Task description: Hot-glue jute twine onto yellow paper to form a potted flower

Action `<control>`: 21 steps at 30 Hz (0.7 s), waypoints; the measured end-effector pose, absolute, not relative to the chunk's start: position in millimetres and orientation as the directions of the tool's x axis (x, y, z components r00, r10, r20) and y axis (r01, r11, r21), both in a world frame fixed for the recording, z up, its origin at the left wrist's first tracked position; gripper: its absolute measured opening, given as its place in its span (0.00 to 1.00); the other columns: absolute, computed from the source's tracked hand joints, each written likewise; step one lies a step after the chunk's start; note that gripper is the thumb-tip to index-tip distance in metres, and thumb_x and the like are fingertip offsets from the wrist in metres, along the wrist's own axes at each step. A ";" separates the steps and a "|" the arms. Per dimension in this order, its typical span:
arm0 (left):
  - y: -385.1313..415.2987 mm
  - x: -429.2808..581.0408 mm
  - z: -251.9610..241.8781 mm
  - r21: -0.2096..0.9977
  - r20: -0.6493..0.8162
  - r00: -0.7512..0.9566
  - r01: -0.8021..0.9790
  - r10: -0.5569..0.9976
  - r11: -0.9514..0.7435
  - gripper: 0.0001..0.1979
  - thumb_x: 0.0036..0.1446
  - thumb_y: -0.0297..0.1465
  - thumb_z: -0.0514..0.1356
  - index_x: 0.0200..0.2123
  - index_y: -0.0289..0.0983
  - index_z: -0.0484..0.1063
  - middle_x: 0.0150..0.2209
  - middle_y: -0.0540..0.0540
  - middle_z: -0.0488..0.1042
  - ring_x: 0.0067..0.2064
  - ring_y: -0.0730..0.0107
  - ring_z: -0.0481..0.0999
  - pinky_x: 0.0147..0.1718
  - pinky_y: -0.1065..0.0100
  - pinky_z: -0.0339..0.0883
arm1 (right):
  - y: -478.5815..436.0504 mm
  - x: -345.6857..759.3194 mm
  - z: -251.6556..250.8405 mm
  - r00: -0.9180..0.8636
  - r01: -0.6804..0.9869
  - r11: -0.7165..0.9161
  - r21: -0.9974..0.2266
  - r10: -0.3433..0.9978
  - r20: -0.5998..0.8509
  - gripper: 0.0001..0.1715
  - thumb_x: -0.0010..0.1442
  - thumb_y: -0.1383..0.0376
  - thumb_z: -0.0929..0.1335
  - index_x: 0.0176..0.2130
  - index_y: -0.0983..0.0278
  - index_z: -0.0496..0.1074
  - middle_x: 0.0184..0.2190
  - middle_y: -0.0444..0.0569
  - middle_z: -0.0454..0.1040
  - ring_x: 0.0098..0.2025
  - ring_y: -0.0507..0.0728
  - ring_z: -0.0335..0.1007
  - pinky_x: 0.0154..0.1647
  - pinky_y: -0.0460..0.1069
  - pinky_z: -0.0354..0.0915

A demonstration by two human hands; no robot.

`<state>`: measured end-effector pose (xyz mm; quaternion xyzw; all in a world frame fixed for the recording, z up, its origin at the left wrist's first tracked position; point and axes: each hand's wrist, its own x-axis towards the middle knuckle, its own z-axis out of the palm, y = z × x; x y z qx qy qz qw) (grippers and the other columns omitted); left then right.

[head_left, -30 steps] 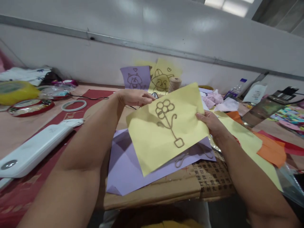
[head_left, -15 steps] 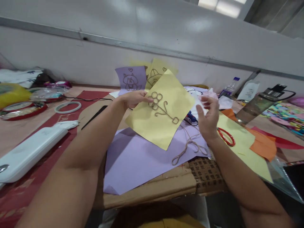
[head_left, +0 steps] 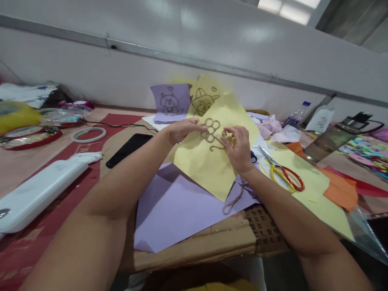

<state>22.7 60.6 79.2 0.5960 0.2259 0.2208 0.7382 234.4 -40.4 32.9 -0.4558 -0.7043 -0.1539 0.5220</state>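
Observation:
My left hand [head_left: 189, 130] grips the upper left edge of a yellow paper sheet [head_left: 209, 169], thumb on its face. Brown twine on the sheet forms a flower [head_left: 211, 130] with a curled leaf below. My right hand [head_left: 239, 148] is over the sheet's right part, thumb and bent fingers apart around another twine curl. It hides the lower stem. Beneath lies a larger purple sheet [head_left: 169, 210], with a loose length of twine [head_left: 232, 205] on it by my right wrist.
Scissors [head_left: 283, 171] with red and yellow handles lie on yellow paper at right. Behind stand a purple sheet [head_left: 169, 101] and a yellow one [head_left: 203, 99] with twine animals. A phone [head_left: 130, 149], tape roll [head_left: 89, 134] and white device [head_left: 45, 192] are left; a bottle [head_left: 330, 139] stands right.
My right hand has moved left from beside the yellow sheet onto its twine stem, uncovering the scissors. The view has shifted a little, and more of the phone shows.

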 end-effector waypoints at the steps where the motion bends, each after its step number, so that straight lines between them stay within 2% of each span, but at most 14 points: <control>1: 60.5 25.1 77.6 0.980 -0.078 0.810 -0.045 0.581 0.195 0.11 0.53 0.28 0.71 0.38 0.29 0.78 0.34 0.39 0.83 0.32 0.62 0.83 0.33 0.64 0.79 | -42.0 238.3 31.0 -0.034 0.826 0.508 -0.246 0.480 0.877 0.16 0.69 0.53 0.67 0.49 0.61 0.73 0.45 0.54 0.74 0.51 0.62 0.68 0.54 0.60 0.65; 7: 58.2 41.2 66.1 0.979 -0.104 0.830 -0.010 0.549 0.201 0.14 0.51 0.30 0.73 0.39 0.29 0.78 0.34 0.38 0.83 0.31 0.62 0.83 0.33 0.65 0.78 | -49.9 250.1 32.2 -0.028 0.938 0.311 -0.152 0.505 0.863 0.15 0.68 0.55 0.68 0.50 0.57 0.76 0.47 0.52 0.75 0.53 0.63 0.67 0.55 0.59 0.59; 15: 52.2 49.5 60.1 0.963 -0.124 0.804 -0.043 0.581 0.265 0.13 0.54 0.27 0.70 0.42 0.31 0.77 0.36 0.40 0.83 0.33 0.64 0.83 0.35 0.65 0.79 | -50.4 254.1 41.0 -0.012 0.966 0.225 -0.128 0.531 0.847 0.10 0.69 0.58 0.68 0.45 0.58 0.78 0.45 0.50 0.77 0.50 0.62 0.68 0.52 0.57 0.56; 21: 42.9 55.8 65.5 0.968 -0.094 0.829 -0.054 0.551 0.246 0.15 0.52 0.28 0.72 0.43 0.31 0.76 0.36 0.40 0.83 0.33 0.64 0.83 0.35 0.65 0.78 | -53.7 256.4 45.3 -0.098 0.978 0.210 -0.016 0.520 0.848 0.12 0.70 0.58 0.66 0.41 0.57 0.79 0.42 0.48 0.78 0.50 0.61 0.68 0.54 0.59 0.53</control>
